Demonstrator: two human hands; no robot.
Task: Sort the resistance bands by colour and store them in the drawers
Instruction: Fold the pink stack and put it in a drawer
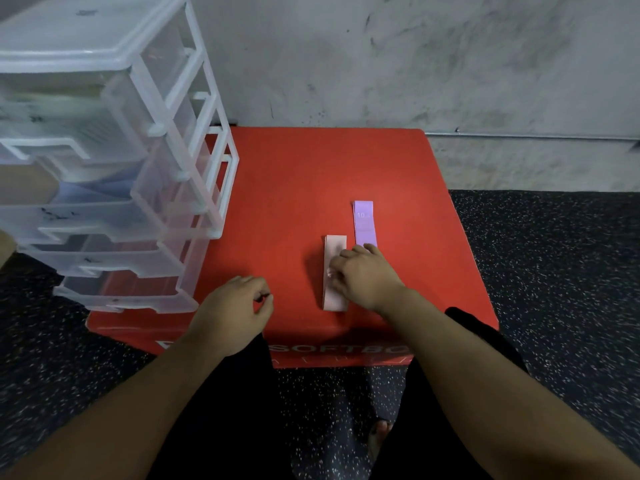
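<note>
— Where's the pink band (334, 296)?
— Flat on the red box (294, 188), just beside the purple band (364, 224). The right hand (363, 275) curls its fingers onto it, seemingly pinching.
— Left hand (235, 306)?
— Loosely curled, holding nothing, nearer the drawers (104, 258).
— So?
— Pickup step, I'd judge; next it needs lifting into the matching drawer

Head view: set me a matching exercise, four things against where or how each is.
1 pink band
2 purple band
3 left hand
4 drawer unit

A stands on the left side of the red box
B under the curled fingers of the right hand
C loosely curled, holding nothing
D flat, farthest right on the box

Pairs: 1-B, 2-D, 3-C, 4-A
</note>
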